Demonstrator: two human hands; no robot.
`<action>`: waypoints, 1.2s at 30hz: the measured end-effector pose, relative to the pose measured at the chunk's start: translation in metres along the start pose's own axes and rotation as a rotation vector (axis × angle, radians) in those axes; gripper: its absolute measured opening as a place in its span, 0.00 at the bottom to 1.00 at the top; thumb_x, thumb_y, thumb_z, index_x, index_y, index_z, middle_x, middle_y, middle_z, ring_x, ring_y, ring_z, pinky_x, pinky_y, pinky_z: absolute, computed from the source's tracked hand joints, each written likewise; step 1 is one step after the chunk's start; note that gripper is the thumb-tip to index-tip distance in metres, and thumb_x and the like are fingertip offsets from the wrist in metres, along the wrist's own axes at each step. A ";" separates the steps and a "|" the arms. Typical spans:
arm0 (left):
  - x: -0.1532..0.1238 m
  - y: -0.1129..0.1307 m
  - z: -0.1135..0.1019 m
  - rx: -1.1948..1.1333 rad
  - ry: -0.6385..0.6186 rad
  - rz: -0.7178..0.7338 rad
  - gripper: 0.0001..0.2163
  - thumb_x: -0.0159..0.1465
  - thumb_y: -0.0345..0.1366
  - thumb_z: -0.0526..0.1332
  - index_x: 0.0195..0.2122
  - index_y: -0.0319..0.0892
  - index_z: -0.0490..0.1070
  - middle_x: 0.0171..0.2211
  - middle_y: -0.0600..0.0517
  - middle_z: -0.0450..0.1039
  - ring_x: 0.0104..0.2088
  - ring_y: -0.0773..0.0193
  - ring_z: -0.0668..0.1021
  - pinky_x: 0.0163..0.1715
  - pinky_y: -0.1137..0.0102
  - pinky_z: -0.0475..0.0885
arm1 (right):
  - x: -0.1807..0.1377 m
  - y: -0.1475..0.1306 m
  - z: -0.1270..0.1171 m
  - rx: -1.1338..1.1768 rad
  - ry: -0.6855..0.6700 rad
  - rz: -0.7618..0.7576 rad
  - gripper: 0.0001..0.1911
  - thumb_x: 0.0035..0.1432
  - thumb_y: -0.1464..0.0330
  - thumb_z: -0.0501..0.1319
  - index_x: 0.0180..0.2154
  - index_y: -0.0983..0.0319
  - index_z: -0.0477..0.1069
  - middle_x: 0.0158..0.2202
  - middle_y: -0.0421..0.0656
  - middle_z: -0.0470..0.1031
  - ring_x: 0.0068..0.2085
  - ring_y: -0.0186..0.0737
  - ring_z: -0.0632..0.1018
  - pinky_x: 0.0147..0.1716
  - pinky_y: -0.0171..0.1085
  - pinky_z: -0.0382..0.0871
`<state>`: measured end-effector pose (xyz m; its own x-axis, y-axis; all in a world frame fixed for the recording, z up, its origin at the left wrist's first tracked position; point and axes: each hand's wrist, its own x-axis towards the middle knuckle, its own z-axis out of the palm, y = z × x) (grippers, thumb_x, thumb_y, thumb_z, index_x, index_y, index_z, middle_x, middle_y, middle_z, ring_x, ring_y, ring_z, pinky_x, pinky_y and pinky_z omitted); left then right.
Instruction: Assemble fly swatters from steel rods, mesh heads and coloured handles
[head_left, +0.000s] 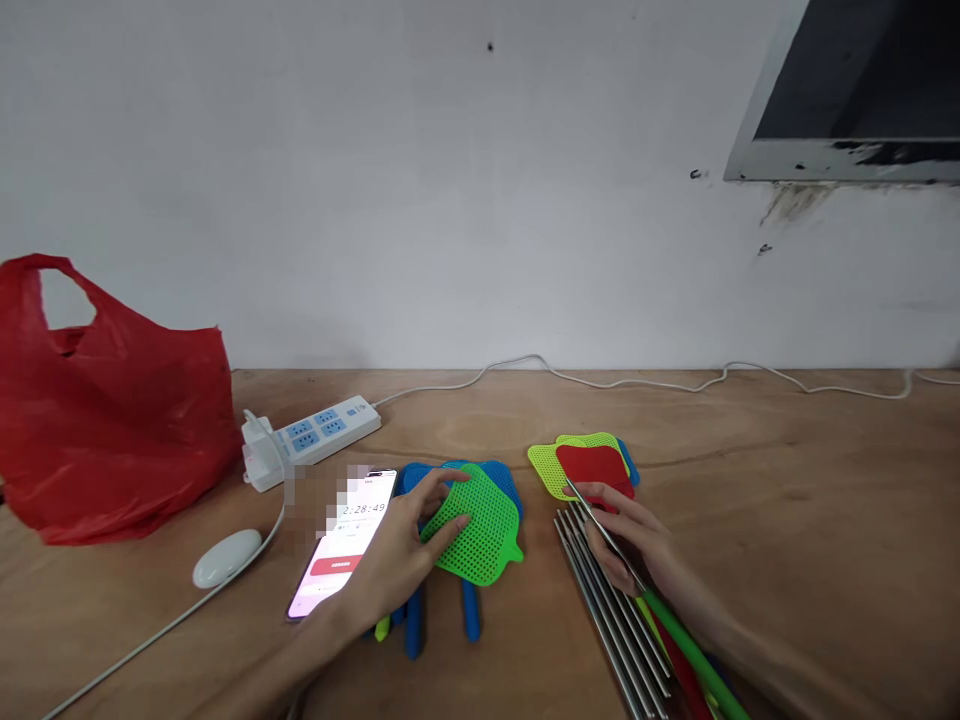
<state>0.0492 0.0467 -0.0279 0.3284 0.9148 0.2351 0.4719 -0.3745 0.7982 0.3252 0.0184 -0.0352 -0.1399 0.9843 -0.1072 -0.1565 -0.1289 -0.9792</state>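
Note:
My left hand (409,550) is closed on a green fly swatter head (486,535), thumb on its face, with its short socket pointing right. Beneath it lie blue swatter heads (506,480), and blue handles (412,622) stick out toward me. My right hand (637,550) grips a thin metal rod with a green handle (694,645), its bare tip angled up and left. Under that hand several loose metal rods (607,620) lie side by side. Just beyond are a red swatter head (592,465) and yellow swatter heads (545,468), partly overlapping.
A lit phone (352,545) showing a timer lies by my left forearm. Left of it are a white mouse-shaped object (227,558), a power strip (330,430) and a red plastic bag (127,430). A white cable (622,385) runs along the wall.

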 end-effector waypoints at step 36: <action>-0.005 0.015 0.001 -0.431 -0.026 -0.166 0.25 0.69 0.46 0.59 0.65 0.49 0.58 0.56 0.46 0.73 0.55 0.50 0.77 0.53 0.55 0.74 | -0.010 -0.005 0.004 -0.212 -0.285 0.213 0.19 0.48 0.57 0.72 0.31 0.61 0.66 0.27 0.42 0.82 0.15 0.26 0.68 0.14 0.27 0.61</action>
<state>0.0553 0.0368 -0.0178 0.3002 0.9510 0.0745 0.1387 -0.1208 0.9829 0.3230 0.0084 -0.0289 -0.4176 0.8617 -0.2882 0.1058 -0.2690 -0.9573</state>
